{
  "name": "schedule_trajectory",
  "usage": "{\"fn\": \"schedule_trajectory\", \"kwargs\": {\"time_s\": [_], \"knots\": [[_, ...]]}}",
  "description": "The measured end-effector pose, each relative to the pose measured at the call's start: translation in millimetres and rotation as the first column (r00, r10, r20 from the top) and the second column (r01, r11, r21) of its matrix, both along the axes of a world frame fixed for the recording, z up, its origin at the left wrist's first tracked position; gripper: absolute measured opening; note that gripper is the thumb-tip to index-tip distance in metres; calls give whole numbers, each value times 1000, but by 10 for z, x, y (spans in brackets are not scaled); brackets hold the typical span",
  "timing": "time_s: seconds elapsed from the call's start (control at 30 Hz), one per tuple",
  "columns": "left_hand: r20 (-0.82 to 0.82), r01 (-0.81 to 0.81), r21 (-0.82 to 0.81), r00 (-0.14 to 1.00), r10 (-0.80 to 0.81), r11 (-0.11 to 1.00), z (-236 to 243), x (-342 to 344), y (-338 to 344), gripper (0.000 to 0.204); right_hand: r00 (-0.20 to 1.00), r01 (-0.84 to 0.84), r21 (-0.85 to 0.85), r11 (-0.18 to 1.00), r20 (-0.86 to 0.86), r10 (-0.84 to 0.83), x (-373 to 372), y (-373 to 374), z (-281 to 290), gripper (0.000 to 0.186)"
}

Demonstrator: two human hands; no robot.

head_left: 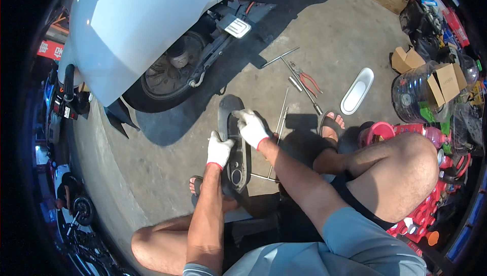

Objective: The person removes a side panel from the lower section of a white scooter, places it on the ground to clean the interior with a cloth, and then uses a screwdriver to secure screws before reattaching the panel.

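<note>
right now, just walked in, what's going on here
A person in white gloves has both hands on a long, dark, hollow part on the concrete floor. The left hand is at the part's left side, the right hand near its upper right; how firmly the fingers grip is hard to tell. A white scooter stands ahead and to the left. Red-handled pliers, a T-shaped wrench and a white oval dish lie to the right, untouched.

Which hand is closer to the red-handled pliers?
Right. In the picture, the right hand is below and left of the red-handled pliers; the left hand is farther off in the same direction.
</note>
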State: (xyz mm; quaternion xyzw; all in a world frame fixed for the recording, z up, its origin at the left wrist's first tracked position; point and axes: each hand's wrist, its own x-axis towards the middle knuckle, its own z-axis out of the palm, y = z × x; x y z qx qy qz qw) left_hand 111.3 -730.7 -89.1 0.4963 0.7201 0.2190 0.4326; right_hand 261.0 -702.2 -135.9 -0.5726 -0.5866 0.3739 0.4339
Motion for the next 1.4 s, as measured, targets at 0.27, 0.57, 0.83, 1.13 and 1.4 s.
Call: {"fn": "schedule_trajectory", "kwargs": {"time_s": [0.27, 0.57, 0.83, 1.13, 1.4], "knots": [[76, -35, -27, 996, 37, 999, -180, 221, 99, 38, 299, 147, -445, 883, -831, -469, 1110, 292, -1377, 24], [-135, -180, -90, 977, 167, 980, -545, -347, -207, 65, 443, 198, -712, 674, -548, -709, 521, 29, -1021, 20], [-232, -180, -96, 960, 154, 979, -754, -437, -185, 55, 947, 210, -494, 843, -111, -301, 345, -28, -1890, 10], [-151, -224, -98, 966, 208, 970, -202, -1162, -196, 52, 781, -64, -571, 819, -539, -315, -1034, -436, -541, 25], [-681, 299, -396, 539, -496, 868, 1558, -2442, 160, 42, 869, -218, -520, 826, -489, -79, -1629, -589, -155, 25]]}}
